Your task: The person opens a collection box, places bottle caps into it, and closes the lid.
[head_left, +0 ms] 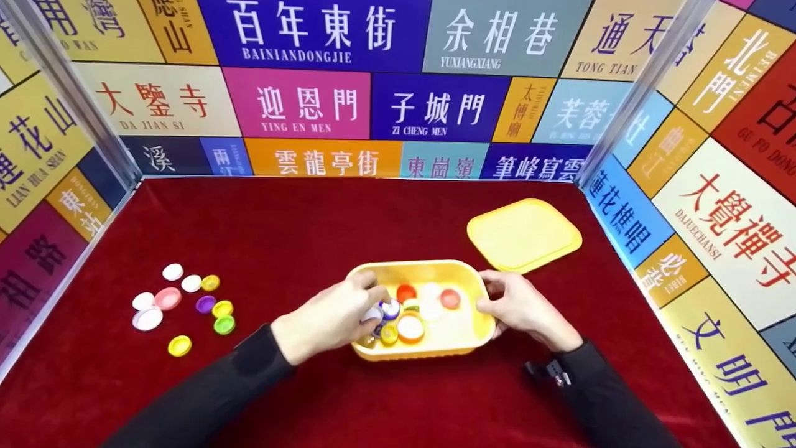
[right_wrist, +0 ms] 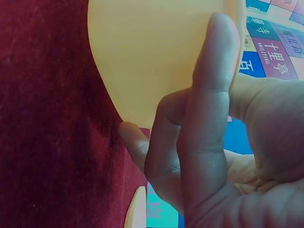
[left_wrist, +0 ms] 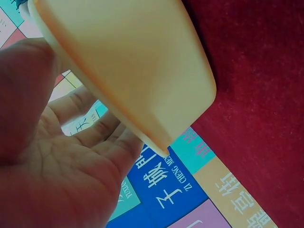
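A yellow plastic box (head_left: 460,326) holds several bottle caps, among them a red cap (head_left: 406,293), an orange-rimmed white cap (head_left: 410,327) and a yellow cap (head_left: 388,334). My left hand (head_left: 339,314) reaches over its left rim, fingers bent down among the caps; a pale cap (head_left: 372,315) shows right by the fingertips, and I cannot tell whether they pinch it. In the left wrist view the box wall hides these fingertips. On the right end, my right hand (head_left: 522,308) grips the box, thumb over the rim and fingers (right_wrist: 204,123) against the outer wall.
Left on the red cloth (head_left: 261,218) lie several loose caps, including a pink cap (head_left: 167,299), a purple cap (head_left: 206,304) and a green cap (head_left: 224,324). Behind the box at right is a yellow lid (head_left: 525,233). Panels with printed signs (head_left: 298,102) enclose the table's back and sides.
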`<state>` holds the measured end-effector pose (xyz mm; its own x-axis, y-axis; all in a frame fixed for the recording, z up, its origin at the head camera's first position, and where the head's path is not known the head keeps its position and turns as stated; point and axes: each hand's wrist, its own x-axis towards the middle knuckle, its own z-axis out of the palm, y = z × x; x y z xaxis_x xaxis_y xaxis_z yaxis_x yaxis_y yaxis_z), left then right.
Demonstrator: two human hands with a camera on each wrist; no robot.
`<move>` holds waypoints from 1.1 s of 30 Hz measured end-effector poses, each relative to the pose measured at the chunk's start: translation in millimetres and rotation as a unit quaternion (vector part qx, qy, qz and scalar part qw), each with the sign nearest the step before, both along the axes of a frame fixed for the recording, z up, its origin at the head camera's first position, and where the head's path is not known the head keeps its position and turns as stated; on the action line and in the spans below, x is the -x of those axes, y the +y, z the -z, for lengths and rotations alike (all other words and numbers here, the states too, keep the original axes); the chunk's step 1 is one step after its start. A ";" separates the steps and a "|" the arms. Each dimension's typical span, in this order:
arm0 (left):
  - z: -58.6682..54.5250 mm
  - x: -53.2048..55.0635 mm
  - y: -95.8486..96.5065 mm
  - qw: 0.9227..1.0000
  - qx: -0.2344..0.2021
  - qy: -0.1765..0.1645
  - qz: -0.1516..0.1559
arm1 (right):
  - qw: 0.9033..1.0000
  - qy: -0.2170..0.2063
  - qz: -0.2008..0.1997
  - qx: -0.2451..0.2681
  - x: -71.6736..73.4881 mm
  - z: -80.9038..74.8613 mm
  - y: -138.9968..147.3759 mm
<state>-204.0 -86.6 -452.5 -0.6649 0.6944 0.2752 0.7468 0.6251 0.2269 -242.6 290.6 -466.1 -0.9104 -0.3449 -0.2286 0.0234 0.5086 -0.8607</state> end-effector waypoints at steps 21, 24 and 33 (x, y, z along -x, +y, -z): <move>-9.2 10.9 -36.0 0.994 -0.059 0.045 -0.076 | 1.000 0.003 0.004 -0.003 -1.9 -0.8 0.4; -8.9 16.4 -48.5 0.991 -0.072 0.042 -0.103 | 1.000 0.002 0.007 -0.007 -1.3 -1.6 1.4; -8.3 33.2 -106.0 0.974 -0.081 -0.007 -0.212 | 1.000 0.009 0.002 -0.003 0.1 0.1 -1.1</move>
<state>-237.2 -192.6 -444.1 -0.8867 0.3044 0.3481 0.4256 0.8315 0.3569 -242.7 289.5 -466.1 -0.9160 -0.3398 -0.2131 0.0094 0.5129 -0.8584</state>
